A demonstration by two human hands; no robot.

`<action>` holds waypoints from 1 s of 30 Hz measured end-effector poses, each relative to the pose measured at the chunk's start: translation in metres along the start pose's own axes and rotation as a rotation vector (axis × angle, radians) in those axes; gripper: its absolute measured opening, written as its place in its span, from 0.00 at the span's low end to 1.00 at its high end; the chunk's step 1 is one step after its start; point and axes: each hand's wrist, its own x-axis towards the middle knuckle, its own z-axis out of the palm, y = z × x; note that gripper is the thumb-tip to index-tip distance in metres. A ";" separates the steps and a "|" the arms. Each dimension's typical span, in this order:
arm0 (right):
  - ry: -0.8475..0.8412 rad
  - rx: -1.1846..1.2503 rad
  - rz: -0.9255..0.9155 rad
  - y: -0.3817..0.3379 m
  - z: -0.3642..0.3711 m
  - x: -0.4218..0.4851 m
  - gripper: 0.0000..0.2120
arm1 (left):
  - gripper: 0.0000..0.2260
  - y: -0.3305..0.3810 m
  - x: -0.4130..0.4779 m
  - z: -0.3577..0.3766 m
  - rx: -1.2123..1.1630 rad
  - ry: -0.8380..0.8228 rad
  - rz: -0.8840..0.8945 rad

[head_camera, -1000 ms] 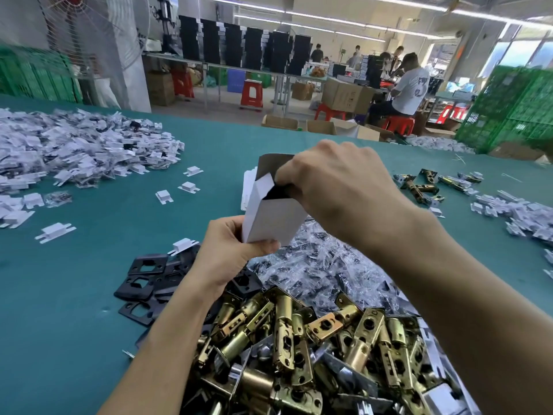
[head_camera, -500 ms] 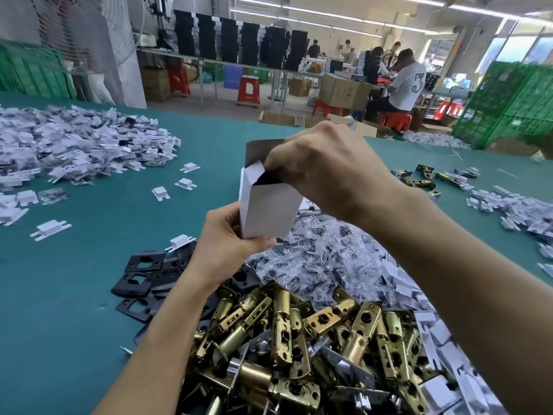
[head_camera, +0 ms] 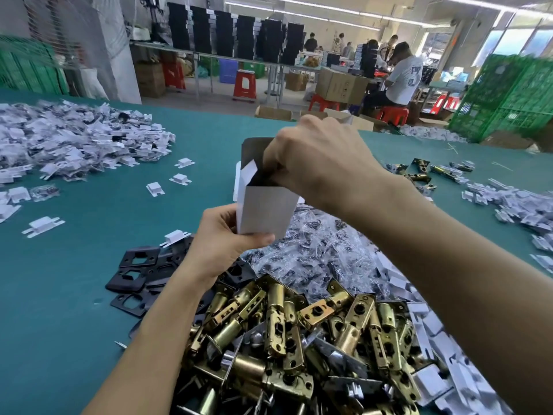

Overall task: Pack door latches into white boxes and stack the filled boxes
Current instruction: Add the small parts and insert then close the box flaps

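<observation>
A small white box [head_camera: 264, 209] stands upright in mid-air above the table, its top flap open and its inside dark. My left hand [head_camera: 223, 239] grips the box at its bottom corner. My right hand [head_camera: 318, 163] is at the box's open top with its fingers curled into the opening; what they hold is hidden. A heap of brass door latches [head_camera: 299, 339] lies just below my forearms at the near edge.
Black strike plates [head_camera: 136, 272] lie left of the latches. Clear bags of small parts [head_camera: 317, 253] sit behind them, folded white inserts [head_camera: 431, 333] to the right. A big pile of white pieces [head_camera: 68, 139] covers the far left of the green table [head_camera: 89, 310]. People work at benches behind.
The box and both hands stay together in the same hold; my view has shifted slightly. My right hand's fingers remain in the box's opening.
</observation>
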 end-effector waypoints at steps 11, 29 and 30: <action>0.064 0.612 0.263 0.059 0.046 -0.043 0.03 | 0.20 -0.004 0.008 -0.010 -0.262 0.220 -0.274; -0.591 0.371 0.215 0.018 0.130 -0.059 0.25 | 0.20 -0.003 0.008 -0.010 -0.194 0.204 -0.154; -0.603 0.356 0.223 0.013 0.134 -0.057 0.25 | 0.19 -0.003 0.008 -0.010 -0.184 0.191 -0.146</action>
